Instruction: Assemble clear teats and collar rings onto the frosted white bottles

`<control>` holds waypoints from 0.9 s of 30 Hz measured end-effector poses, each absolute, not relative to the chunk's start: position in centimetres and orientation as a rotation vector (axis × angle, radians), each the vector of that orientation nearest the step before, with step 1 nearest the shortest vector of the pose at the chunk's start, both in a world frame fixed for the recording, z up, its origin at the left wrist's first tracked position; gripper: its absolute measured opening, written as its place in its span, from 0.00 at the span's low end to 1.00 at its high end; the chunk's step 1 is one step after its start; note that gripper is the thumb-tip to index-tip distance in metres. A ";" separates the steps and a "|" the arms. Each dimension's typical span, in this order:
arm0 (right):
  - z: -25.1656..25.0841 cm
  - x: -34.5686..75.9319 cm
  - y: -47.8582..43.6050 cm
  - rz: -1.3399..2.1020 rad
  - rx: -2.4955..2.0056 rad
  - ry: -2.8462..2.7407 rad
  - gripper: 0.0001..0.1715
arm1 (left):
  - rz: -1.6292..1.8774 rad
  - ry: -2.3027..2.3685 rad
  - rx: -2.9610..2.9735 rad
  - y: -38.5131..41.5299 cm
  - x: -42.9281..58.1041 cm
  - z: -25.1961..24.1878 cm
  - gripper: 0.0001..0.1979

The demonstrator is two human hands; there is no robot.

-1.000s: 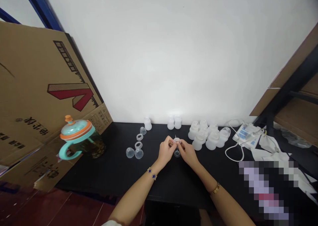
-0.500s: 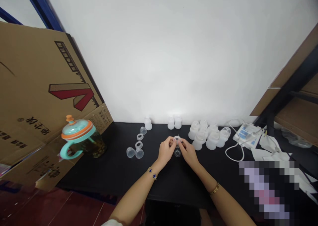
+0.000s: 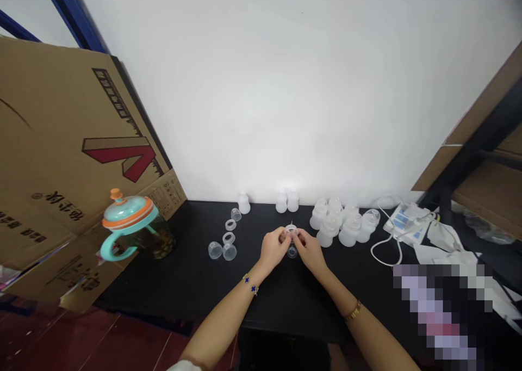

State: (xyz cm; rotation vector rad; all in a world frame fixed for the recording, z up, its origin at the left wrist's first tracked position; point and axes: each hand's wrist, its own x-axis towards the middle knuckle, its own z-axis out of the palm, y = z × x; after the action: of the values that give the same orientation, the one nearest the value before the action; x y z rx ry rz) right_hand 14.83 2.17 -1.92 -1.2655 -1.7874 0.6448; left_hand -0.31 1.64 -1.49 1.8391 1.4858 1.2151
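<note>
My left hand (image 3: 274, 247) and my right hand (image 3: 308, 249) meet over the black table, fingers closed on a translucent bottle collar ring (image 3: 291, 228) from its two sides. A thin tip stands up from the ring's middle; what it belongs to is partly hidden by my fingers. Just below the ring, between my hands, is a clear round piece (image 3: 292, 252); whether it touches the ring I cannot tell. To the left lie two loose collar rings (image 3: 229, 237) and several clear dome caps (image 3: 215, 249). Right of my hands stands a group of translucent baby bottles (image 3: 328, 230).
Against the wall stand two bottles (image 3: 287, 201) and a single one (image 3: 243, 203). A teal-handled jug (image 3: 134, 224) is at the left before a large cardboard box (image 3: 61, 142). White cable (image 3: 373, 254), a power strip (image 3: 402, 227) and papers (image 3: 444, 251) lie at the right.
My fingers have shifted only slightly around the ring. The whole view has moved a few pixels; the things on the table stay in place.
</note>
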 end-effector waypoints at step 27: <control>-2.0 14.9 2.3 0.546 -1.301 -1.818 0.25 | 1.175 1.510 1.791 1.5 -0.3 -1.2 0.17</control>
State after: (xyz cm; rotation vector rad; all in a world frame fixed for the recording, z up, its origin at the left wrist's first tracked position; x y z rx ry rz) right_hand 14.91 2.27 -2.01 -1.3005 -1.8183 0.5463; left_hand -0.34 1.51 -1.22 1.7906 1.5098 1.1748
